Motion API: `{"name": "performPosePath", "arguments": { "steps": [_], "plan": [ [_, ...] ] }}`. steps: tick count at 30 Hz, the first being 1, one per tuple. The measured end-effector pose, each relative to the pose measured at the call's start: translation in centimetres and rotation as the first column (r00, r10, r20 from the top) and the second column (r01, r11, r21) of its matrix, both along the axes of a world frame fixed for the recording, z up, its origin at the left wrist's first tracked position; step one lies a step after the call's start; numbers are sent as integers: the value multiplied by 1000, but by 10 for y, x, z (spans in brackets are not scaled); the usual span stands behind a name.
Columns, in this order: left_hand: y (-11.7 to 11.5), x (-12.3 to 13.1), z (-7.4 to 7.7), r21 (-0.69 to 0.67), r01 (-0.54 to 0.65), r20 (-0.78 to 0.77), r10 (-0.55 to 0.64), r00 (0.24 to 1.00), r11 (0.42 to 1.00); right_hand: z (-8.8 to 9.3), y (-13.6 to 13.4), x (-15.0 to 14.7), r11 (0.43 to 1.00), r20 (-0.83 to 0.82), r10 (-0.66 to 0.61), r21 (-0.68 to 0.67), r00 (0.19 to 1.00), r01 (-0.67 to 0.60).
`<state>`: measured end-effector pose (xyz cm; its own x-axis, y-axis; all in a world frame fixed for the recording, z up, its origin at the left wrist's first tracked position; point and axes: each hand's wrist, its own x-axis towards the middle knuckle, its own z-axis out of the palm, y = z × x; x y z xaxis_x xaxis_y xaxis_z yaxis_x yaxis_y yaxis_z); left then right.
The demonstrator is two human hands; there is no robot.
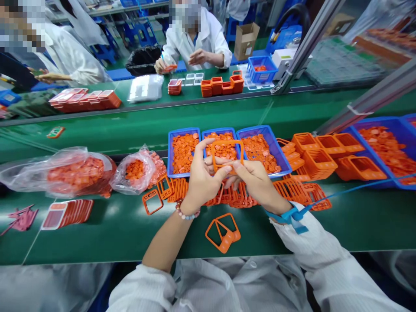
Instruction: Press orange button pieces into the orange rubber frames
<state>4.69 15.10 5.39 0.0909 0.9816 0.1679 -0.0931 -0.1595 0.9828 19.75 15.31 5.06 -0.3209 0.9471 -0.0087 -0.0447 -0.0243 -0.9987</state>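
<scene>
Both hands hold one orange plastic frame (pixel 227 142) up in front of the blue bins. My left hand (pixel 204 175) grips its left side and lower edge, thumb across the bottom. My right hand (pixel 255 180) pinches the lower right corner; whether a small part is between those fingers is hidden. Below the hands, two loose orange frames (pixel 224 232) overlap on the green bench. Behind and beside the hands runs a row of leaning orange frames (pixel 290 190), partly covered by them. A blue strap circles my right wrist.
Three blue bins (pixel 183 130) of small orange pieces stand ahead. Orange frame stacks (pixel 320 162) and a larger blue bin (pixel 403 158) are at right. Bags of orange parts (pixel 76 171) and white-faced frames (pixel 66 214) lie left. A co-worker (pixel 203 41) sits across the green belt (pixel 136 119).
</scene>
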Motion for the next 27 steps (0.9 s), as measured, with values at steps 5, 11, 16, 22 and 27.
{"name": "performPosePath", "arguments": {
  "steps": [5,11,16,22,27],
  "plan": [
    [8,-9,-4,3,85,-73,-85,994,996,2,3,0,999,7,28,31,1000,-28],
    [31,-62,-2,101,-97,-429,131,894,990,12,2,2,996,-47,-91,-18,995,90],
    [53,-79,-28,32,-239,-966,91,242,971,13,3,5,996,-57,-93,-6,994,93],
    [67,-71,-55,-95,-253,-995,-84,55,963,11,1,4,997,-33,-72,-15,997,72],
    [70,-76,-59,-111,-240,-993,-98,65,965,11,2,3,998,-31,-57,-21,998,56]
  ]
}}
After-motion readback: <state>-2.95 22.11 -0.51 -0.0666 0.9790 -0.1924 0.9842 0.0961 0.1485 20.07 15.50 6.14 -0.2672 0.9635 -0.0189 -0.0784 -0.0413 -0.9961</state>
